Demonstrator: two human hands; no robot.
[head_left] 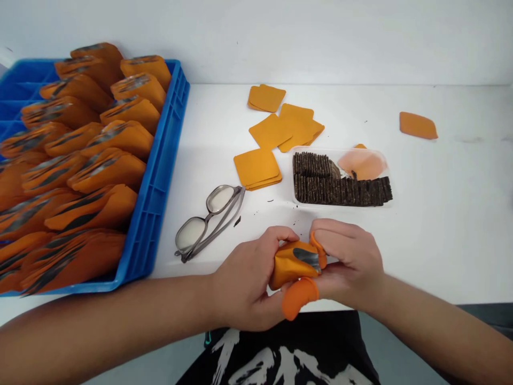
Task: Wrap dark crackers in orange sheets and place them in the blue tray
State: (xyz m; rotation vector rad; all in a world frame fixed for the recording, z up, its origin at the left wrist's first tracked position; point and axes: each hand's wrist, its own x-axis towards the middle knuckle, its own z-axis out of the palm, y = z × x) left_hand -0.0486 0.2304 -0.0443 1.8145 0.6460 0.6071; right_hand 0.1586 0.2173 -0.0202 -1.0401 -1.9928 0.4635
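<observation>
A small orange pouch (286,266) with a dark silvery lining at its mouth is held between both hands near the table's front edge. My left hand (252,283) is closed around its body, the thumb along the near side wearing an orange finger cot (300,299). My right hand (352,262) is closed at the mouth end, another orange finger cot (319,250) showing on one of its fingers. Its fingertips partly hide the mouth, and anything inside the pouch is out of sight. Beyond the hands lies a clear plastic box (294,202) with rows of thin dark brown slices (340,191).
At left, a blue crate (154,198) is packed with gaping orange pouches (120,139). Folded glasses (206,219) lie between crate and hands. Flat orange pouches (258,167) are scattered behind, with a single orange piece (418,125) far right. Dark crumbs dot the white table (441,235).
</observation>
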